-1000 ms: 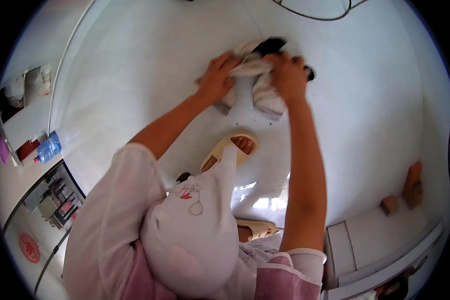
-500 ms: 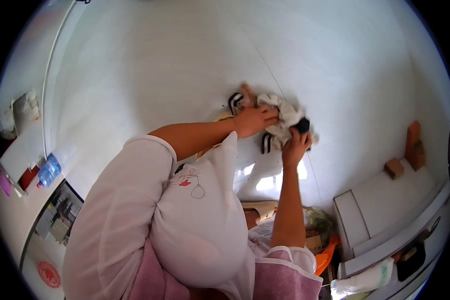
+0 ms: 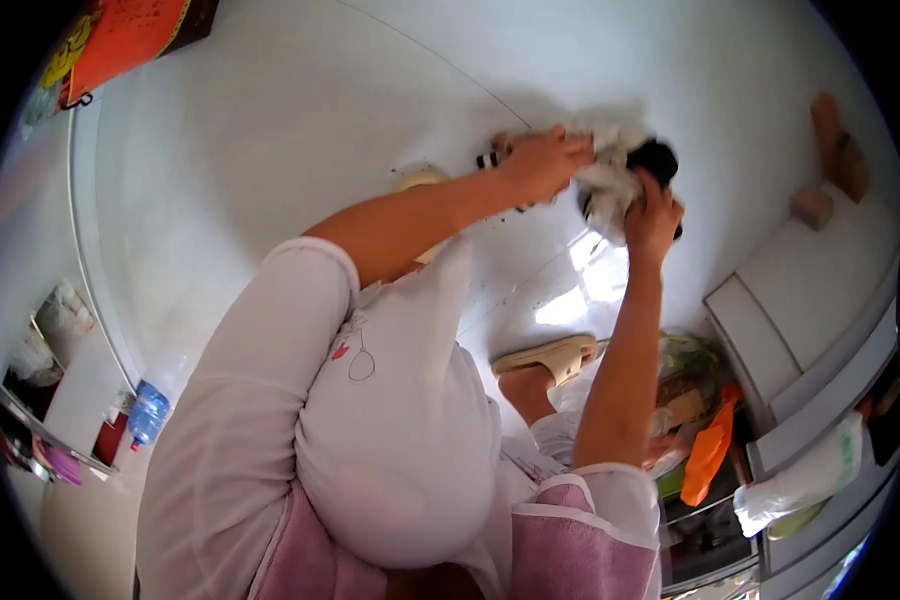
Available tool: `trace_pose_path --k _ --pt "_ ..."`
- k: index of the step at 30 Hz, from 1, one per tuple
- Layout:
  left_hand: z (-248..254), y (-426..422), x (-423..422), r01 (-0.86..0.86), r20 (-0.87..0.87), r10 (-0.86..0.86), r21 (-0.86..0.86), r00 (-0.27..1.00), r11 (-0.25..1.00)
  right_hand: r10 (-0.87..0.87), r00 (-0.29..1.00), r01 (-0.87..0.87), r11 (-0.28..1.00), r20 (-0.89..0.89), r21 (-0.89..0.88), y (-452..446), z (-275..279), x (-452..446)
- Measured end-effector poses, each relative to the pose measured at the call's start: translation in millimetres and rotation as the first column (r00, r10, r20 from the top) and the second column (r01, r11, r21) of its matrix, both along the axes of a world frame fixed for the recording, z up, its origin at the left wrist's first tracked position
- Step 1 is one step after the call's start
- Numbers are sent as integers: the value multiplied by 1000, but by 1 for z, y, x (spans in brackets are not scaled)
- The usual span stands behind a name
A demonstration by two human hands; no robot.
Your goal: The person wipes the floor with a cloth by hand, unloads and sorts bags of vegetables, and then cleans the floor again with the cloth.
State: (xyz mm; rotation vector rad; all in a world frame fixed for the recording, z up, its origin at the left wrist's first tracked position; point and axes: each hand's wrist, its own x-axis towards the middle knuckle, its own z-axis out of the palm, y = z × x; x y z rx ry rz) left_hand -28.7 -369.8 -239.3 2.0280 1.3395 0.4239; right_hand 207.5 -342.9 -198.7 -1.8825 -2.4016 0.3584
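A crumpled cloth (image 3: 610,190), whitish with dark patches and striped bits, lies bunched on the pale tiled floor. My left hand (image 3: 548,165) is closed on its left part, where a black-and-white striped piece shows beside the wrist. On its right side my right hand (image 3: 654,220) grips the cloth just below a black patch. Both hands press close to the floor, and part of the cloth is hidden beneath them.
Below the hands is a foot in a beige slipper (image 3: 550,360). An orange bag (image 3: 710,450) and a white bag (image 3: 805,475) lie at the lower right, near a white ledge (image 3: 810,290) with brick-coloured blocks. A blue bottle (image 3: 148,412) stands at the left.
The view has turned and shifted. Both hands have moved rightward with the cloth, which is bunched closer together than one second ago. More of the lower right items show.
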Motion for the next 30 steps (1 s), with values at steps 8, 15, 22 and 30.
trace_pose_path --k 8,15,22,30 --pt "-13 -13 20 216 -70 -219 -53 973 975 -167 974 176 983 154 -50 -40 -46 12" --pt "-9 -149 28 515 -21 -517 -69 856 855 -359 925 379 891 126 -249 -231 -23 14" --pt "6 -129 31 439 -43 -453 -180 890 880 -506 862 496 856 -38 -146 -223 -8 9" --pt "11 -102 39 377 -48 -401 -255 915 891 -300 897 374 906 326 -196 -161 -21 8"
